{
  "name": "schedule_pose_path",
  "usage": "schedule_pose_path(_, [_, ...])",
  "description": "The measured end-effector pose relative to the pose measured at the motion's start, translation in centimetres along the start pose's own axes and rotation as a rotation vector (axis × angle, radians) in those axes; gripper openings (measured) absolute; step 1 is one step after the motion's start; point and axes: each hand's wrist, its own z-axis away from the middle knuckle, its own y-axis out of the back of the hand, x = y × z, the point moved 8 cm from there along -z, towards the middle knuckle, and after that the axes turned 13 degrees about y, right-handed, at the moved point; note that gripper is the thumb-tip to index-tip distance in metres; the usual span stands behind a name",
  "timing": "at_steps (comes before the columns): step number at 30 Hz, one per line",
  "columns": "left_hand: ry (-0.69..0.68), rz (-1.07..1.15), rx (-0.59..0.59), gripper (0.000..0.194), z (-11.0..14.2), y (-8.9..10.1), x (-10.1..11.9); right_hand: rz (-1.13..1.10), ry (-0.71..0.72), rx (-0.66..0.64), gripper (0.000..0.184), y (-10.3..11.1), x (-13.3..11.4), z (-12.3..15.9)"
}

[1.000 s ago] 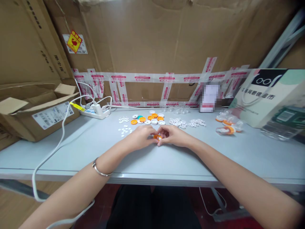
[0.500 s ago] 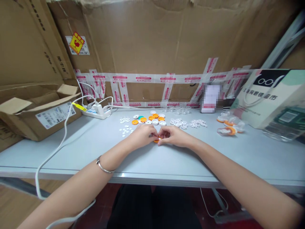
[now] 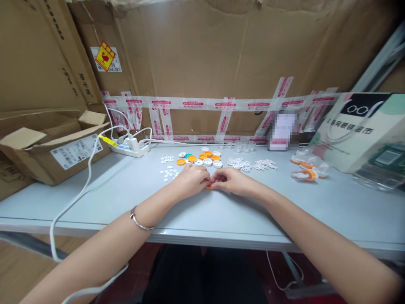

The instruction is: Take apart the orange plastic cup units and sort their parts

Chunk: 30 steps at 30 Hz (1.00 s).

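My left hand (image 3: 191, 180) and my right hand (image 3: 232, 180) meet at the middle of the grey table (image 3: 104, 198). Both pinch a small orange ring (image 3: 208, 186) between their fingertips, so most of the ring is hidden. Just behind the hands lies a cluster of orange, white and teal rings (image 3: 202, 159). Small white discs (image 3: 168, 171) lie scattered to the left of it, and piles of tiny white parts (image 3: 251, 164) to the right. A metal bangle (image 3: 139, 219) sits on my left wrist.
A white power strip (image 3: 130, 147) with a long cable (image 3: 85, 185) lies at the back left beside an open cardboard box (image 3: 57, 147). Clear bags with orange rings (image 3: 308, 169) and a paper bag (image 3: 357, 131) stand at the right. Taped cardboard walls the back.
The fingers of both hands have closed tighter over the orange ring, which now shows less. The view has shifted slightly; the hands stay in the same spot.
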Motion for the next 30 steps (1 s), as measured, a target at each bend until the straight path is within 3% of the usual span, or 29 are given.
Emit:
schedule_pose_path(9, [-0.027, 0.073, -0.007, 0.018, -0.1, -0.2, 0.0, 0.012, -0.086, -0.050, 0.009, 0.0, -0.2, -0.4])
schedule_pose_path(14, [-0.017, 0.107, -0.005, 0.020, 0.0, -0.2, -0.1, 0.119, -0.086, -0.041, 0.015, 0.3, -0.4, -0.5])
schedule_pose_path(21, [0.008, 0.123, 0.002, 0.019, -0.2, -0.5, -0.4, 0.289, -0.102, -0.157, 0.015, 0.4, -1.8, -0.7])
schedule_pose_path(30, [-0.011, 0.106, 0.015, 0.020, 0.1, -0.5, -0.1, 0.258, -0.123, -0.129, 0.013, 0.4, -1.5, -0.8])
